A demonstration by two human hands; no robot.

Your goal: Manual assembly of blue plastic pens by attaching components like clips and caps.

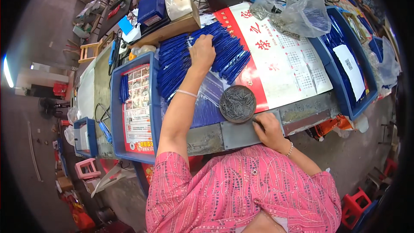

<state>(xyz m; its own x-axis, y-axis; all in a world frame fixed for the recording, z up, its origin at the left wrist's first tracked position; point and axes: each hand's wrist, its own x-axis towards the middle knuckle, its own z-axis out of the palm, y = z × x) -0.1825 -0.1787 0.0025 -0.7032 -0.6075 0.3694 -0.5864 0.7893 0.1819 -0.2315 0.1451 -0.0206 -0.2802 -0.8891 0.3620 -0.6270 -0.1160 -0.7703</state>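
Note:
A broad, fanned-out pile of slim blue sticks [233, 60], pen-like in shape, covers the table in front of me. My left hand [202, 54] reaches over its middle, fingers bent down and drawn together. What lies between those fingertips is hidden. Close to the table's front edge stands a round dark bowl [222, 108] filled with short, thin grey metal pins [238, 103]. Just right of and nearer than the bowl, my right hand [269, 127] rests over a flat metal plate [235, 136] with its fingers curled in; anything inside them is out of sight.
A blue tray [156, 112] with printed sheets and a small blue bundle [124, 89] is on the left. Right of the pile lies a red-and-white calendar sheet [280, 77]. Another blue tray [366, 99] stands far right, near plastic bags [308, 17]. A cardboard box [172, 26] sits behind the pile.

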